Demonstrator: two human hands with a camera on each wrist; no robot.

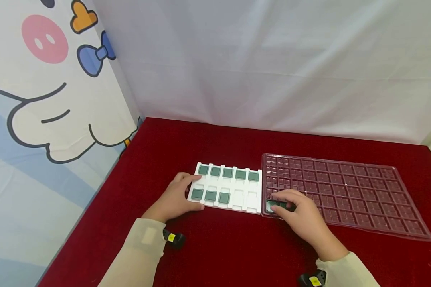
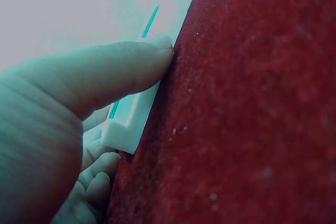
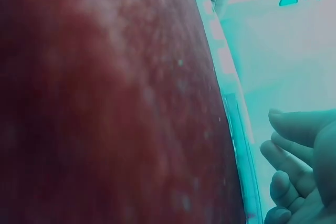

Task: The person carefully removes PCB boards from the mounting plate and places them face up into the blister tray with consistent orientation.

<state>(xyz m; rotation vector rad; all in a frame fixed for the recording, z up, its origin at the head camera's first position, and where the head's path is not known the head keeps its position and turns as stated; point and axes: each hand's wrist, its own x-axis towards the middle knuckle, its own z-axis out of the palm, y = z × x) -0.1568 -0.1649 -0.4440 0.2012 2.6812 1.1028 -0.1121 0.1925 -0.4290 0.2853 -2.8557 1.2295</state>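
Observation:
A white tray lies on the red cloth, with green square chips in its pockets. Five would fill its back row; several sit there, three in the front row. My left hand grips the tray's left end, thumb along the front edge. To the right, a clear plastic tray butts against the white one. My right hand hovers over its front left corner, thumb and forefinger apart around a green board piece. In the right wrist view the fingers are loosely bent with nothing between them.
The clear tray has rows of moulded cells and stretches far right. At the white tray's front right, two pockets show bare white. A white curtain hangs behind the table, and a cartoon-printed cloth hangs at the left.

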